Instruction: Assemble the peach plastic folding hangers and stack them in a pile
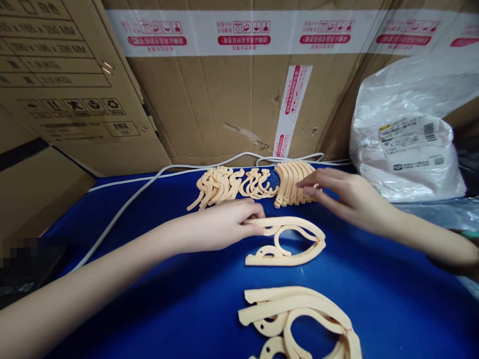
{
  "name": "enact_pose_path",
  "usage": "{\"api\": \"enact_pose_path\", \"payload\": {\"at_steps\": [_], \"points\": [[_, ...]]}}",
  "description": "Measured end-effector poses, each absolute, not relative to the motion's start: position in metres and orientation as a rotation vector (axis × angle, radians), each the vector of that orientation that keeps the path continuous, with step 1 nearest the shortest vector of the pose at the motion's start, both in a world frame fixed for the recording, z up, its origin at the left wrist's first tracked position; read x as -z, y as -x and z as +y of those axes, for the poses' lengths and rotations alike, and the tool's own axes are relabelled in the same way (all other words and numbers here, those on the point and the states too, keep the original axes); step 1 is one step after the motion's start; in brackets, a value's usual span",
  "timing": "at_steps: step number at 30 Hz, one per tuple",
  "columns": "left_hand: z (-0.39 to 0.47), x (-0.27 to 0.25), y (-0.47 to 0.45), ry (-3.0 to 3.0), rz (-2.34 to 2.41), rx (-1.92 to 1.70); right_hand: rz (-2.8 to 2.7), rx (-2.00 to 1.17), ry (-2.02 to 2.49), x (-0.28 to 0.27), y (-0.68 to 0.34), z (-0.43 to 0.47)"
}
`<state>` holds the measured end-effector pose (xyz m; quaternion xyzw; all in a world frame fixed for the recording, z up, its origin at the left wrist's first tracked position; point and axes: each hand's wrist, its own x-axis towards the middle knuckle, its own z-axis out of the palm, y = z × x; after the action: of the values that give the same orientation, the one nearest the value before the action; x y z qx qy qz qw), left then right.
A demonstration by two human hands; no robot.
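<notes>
Head view: joined hangers (292, 302) lay bottom-center; left hand (237, 222) pinched another hanger (292, 221) mid-frame, right hand (353, 198) spread at arms (290, 183) yet unjoined.

The left hand (227, 224) pinches one arm of a beige folding hanger (305, 224), its hinged end right of those fingers. The right hand (355, 198) has its fingertips at a row of curved hanger arms (289, 183), contact unclear. Left of these fingertips lie hook pieces (246, 189); nearer the wearer than both hands' fingers, overlapping hangers (304, 302) rest on a blue surface (170, 315).
</notes>
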<state>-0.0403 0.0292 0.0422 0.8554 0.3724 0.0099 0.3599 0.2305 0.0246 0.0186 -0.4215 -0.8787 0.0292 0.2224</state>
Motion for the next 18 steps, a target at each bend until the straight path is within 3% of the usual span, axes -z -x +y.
{"api": "enact_pose_path", "payload": {"at_steps": [2, 5, 8, 14, 16, 18], "points": [[0.033, -0.046, 0.034, -2.083, 0.993, -0.136, -2.454, -0.270, 1.127, -0.028, -0.210, 0.012], [0.038, -0.053, 0.026, -1.885, 0.961, -0.393, -2.410, -0.315, 1.115, -0.044, -0.193, 0.004], [0.041, -0.064, 0.023, -1.812, 0.981, -0.703, -2.303, -0.157, 1.132, -0.064, -0.193, 0.009], [0.041, -0.081, 0.018, -2.124, 1.077, -1.098, -2.254, 0.555, 1.336, -0.085, -0.190, 0.023], [0.038, -0.080, 0.017, -2.272, 1.154, -1.095, -2.325, 0.601, 1.375, -0.084, -0.188, 0.030], [0.037, -0.077, 0.018, -2.421, 1.233, -1.055, -2.439, 0.390, 1.322, -0.083, -0.189, 0.037]]}}
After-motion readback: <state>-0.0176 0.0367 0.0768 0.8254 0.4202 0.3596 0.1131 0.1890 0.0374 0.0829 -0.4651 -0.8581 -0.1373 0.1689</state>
